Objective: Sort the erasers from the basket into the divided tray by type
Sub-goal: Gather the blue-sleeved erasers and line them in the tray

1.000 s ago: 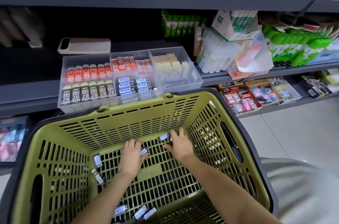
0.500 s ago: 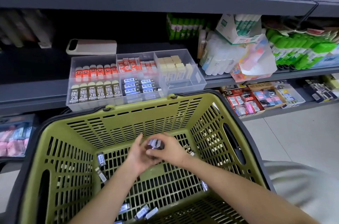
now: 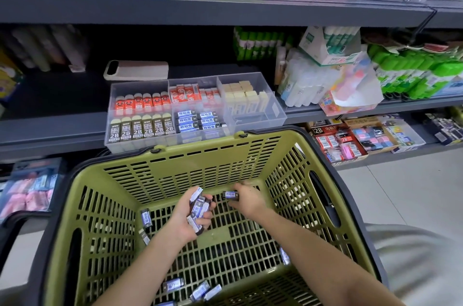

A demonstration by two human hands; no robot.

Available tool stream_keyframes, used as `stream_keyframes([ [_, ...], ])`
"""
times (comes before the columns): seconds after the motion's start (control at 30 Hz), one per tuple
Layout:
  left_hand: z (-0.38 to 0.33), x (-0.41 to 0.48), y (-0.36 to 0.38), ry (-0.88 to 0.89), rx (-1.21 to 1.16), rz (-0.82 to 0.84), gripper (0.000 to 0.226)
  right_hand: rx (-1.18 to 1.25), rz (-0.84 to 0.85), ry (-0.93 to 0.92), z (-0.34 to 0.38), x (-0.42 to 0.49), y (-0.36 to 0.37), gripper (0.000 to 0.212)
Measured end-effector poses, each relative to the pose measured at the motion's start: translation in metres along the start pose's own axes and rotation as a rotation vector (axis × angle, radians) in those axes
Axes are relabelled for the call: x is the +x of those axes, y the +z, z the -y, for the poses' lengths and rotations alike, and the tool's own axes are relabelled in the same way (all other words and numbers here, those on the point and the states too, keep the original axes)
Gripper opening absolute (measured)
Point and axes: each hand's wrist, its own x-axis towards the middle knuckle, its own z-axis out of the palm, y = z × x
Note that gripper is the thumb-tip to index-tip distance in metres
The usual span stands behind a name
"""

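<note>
Erasers (image 3: 199, 208) now apart: left hand (image 3: 181, 225), right hand (image 3: 251, 201)

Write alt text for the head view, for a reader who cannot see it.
Inside a green basket, the left hand grips a bunch of blue-labelled erasers and the right hand pinches another eraser. A part-filled divided tray sits on the shelf behind.

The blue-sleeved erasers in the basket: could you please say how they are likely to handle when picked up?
Probably light: the left hand holds several erasers at once. Likely stiff: the single eraser in the right hand looks unbent. Flat sides suggest they won't roll.
</note>
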Motion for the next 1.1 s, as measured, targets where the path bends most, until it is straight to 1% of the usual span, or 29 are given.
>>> stream_keyframes([
  [0.07, -0.005, -0.006, 0.000, 0.014, 0.070, 0.004, 0.050, -0.038, -0.032, -0.005, -0.002, 0.003, 0.006, 0.037],
  [0.17, -0.013, -0.018, 0.002, 0.027, 0.224, 0.047, 0.049, -0.036, 0.003, -0.053, -0.001, 0.003, -0.001, 0.031],
  [0.23, -0.020, -0.029, 0.008, 0.040, 0.350, 0.074, 0.050, 0.101, 0.029, -0.116, 0.005, -0.006, -0.018, 0.025],
  [0.3, -0.027, -0.043, 0.017, 0.069, 0.471, 0.098, 0.048, 0.277, 0.008, -0.227, 0.014, -0.021, -0.045, 0.022],
  [0.4, -0.041, -0.068, 0.032, 0.111, 0.614, 0.166, 0.046, 0.527, -0.068, -0.384, 0.030, -0.051, -0.100, 0.016],
  [0.47, -0.053, -0.087, 0.038, 0.145, 0.640, 0.239, 0.047, 0.593, -0.161, -0.458, 0.040, -0.069, -0.136, 0.016],
  [0.57, -0.072, -0.114, 0.042, 0.229, 0.619, 0.333, 0.047, 0.644, -0.318, -0.463, 0.055, -0.074, -0.176, 0.019],
  [0.6, -0.079, -0.122, 0.044, 0.267, 0.604, 0.356, 0.048, 0.621, -0.353, -0.451, 0.062, -0.070, -0.186, 0.019],
  [0.63, -0.085, -0.129, 0.046, 0.306, 0.582, 0.374, 0.048, 0.549, -0.378, -0.432, 0.069, -0.062, -0.195, 0.019],
  [0.7, -0.096, -0.139, 0.051, 0.376, 0.516, 0.402, 0.048, 0.275, -0.407, -0.383, 0.083, -0.042, -0.210, 0.023],
  [0.73, -0.102, -0.144, 0.053, 0.407, 0.482, 0.410, 0.048, 0.118, -0.393, -0.362, 0.090, -0.032, -0.217, 0.026],
  [0.8, -0.113, -0.151, 0.058, 0.466, 0.432, 0.409, 0.048, -0.142, -0.277, -0.351, 0.105, -0.016, -0.229, 0.031],
  [0.83, -0.118, -0.153, 0.060, 0.493, 0.422, 0.401, 0.047, -0.233, -0.202, -0.353, 0.111, -0.009, -0.233, 0.032],
  [0.87, -0.122, -0.155, 0.062, 0.520, 0.420, 0.391, 0.047, -0.297, -0.139, -0.355, 0.117, -0.004, -0.235, 0.032],
  [0.93, -0.128, -0.157, 0.065, 0.572, 0.428, 0.376, 0.048, -0.376, -0.070, -0.369, 0.126, 0.002, -0.235, 0.027],
  [1.1, -0.133, -0.154, 0.067, 0.602, 0.420, 0.378, 0.047, -0.418, -0.016, -0.399, 0.131, 0.005, -0.232, 0.023],
])
